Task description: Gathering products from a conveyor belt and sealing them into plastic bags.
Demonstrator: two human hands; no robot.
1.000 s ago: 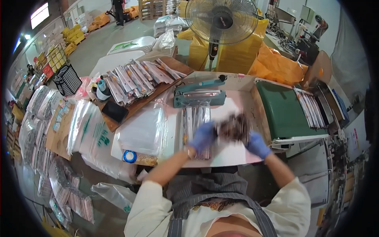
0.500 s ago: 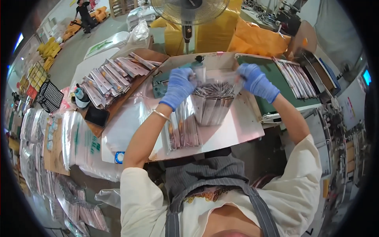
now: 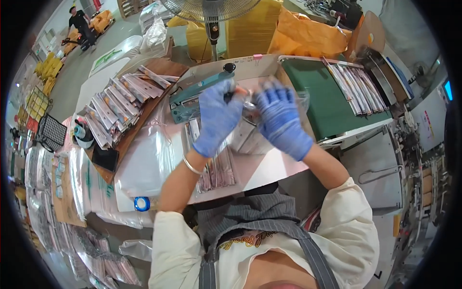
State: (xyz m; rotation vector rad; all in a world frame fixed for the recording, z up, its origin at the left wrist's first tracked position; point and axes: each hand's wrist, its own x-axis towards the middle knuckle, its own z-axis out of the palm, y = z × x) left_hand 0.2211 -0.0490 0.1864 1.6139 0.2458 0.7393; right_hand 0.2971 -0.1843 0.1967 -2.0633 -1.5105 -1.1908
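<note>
Both gloved hands, left hand (image 3: 217, 118) and right hand (image 3: 284, 120), have risen closer together, seemingly pinching a clear packet (image 3: 250, 103) above the sealer (image 3: 192, 98); conveyor (image 3: 332, 103) crowds the right

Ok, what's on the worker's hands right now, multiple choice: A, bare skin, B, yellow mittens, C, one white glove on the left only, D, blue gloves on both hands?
D: the left hand and the right hand both wear blue gloves, raised together over the teal heat sealer with a clear plastic bag between them.
</note>
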